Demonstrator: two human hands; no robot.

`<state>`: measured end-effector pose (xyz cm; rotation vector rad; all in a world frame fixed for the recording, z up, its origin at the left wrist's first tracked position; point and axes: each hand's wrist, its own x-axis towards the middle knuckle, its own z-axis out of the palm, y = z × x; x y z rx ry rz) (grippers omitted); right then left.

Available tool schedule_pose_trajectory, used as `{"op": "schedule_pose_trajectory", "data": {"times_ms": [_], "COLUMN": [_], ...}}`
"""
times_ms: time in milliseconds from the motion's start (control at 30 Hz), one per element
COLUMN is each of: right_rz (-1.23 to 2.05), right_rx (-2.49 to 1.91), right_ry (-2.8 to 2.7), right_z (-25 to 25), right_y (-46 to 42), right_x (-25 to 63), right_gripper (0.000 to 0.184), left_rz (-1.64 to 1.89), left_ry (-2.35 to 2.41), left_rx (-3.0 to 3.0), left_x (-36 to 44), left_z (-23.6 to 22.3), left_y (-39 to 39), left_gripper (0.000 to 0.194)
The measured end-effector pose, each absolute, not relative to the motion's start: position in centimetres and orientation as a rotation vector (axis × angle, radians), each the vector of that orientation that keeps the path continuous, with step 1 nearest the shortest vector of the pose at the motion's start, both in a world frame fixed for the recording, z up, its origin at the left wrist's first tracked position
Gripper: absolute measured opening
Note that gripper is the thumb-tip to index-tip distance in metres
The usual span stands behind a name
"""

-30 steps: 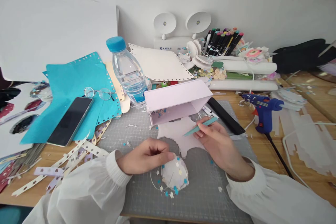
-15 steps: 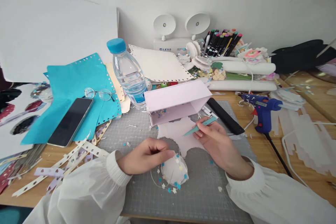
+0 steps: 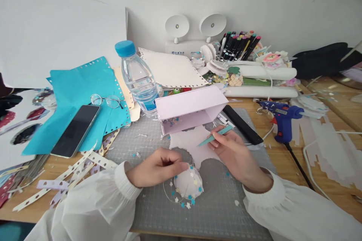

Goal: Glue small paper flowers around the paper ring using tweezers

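My left hand (image 3: 161, 167) is closed, thumb and forefinger pinching the upper edge of a round white paper piece (image 3: 188, 182). Small blue, white and pale yellow stars (image 3: 189, 206) lie on this piece and hang around it, and a thin loop of wire or thread curves out at its left. My right hand (image 3: 233, 154) grips teal tweezers (image 3: 216, 135), their tip pointing left and down. Under that tip lies a white paper sheet (image 3: 195, 141) with rounded cut-outs. Just behind it, a pale lilac open box (image 3: 189, 105) rests on its side with small stars inside.
A grey cutting mat (image 3: 152, 211) covers the front of the table. At the left are a phone (image 3: 76, 130), glasses (image 3: 113, 101), blue paper (image 3: 82, 79) and punched strips. A water bottle (image 3: 138, 79) stands behind. To the right lie a black bar (image 3: 243, 124) and a blue glue gun (image 3: 284, 120) with its cord.
The round paper piece and its stars have shifted very slightly at my left fingertips. My right hand and the tweezers have stayed in place.
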<state>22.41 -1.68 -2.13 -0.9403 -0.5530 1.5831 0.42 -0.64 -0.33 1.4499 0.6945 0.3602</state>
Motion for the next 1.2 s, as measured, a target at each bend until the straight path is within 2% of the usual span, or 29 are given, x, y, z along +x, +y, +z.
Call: {"op": "schedule_pose_trajectory", "data": {"times_ms": [133, 367, 567, 733, 933, 1200], "right_rz": [1.604, 1.616, 1.641, 1.667, 1.655, 1.587], "right_rx": [-0.917, -0.928, -0.921, -0.919, -0.944, -0.981], "right_ry": [-0.559, -0.716, -0.779, -0.791, -0.786, -0.858], "right_z": [-2.16, -1.90, -1.80, -1.71, -1.77, -1.73], "right_y": [-1.73, -2.22, -2.41, -2.42, -2.38, -2.23], "right_x": [22.53, 22.41, 22.43, 22.49, 22.45, 22.19], "right_gripper": [0.017, 0.017, 0.026, 0.031, 0.031, 0.030], "left_rz": [0.364, 0.492, 0.569, 0.495, 0.725, 0.793], "left_ry": [0.694, 0.607, 0.771, 0.662, 0.961, 0.970], "left_rx": [1.535, 2.110, 2.189, 2.271, 1.918, 1.503], "left_x": [0.45, 0.04, -0.02, 0.15, 0.30, 0.39], "left_z": [-0.42, -0.88, -1.12, -1.13, -0.50, -0.66], "left_y": [-0.84, -1.19, -1.10, -1.17, -1.16, -1.12], "left_gripper": [0.048, 0.039, 0.039, 0.040, 0.030, 0.022]}}
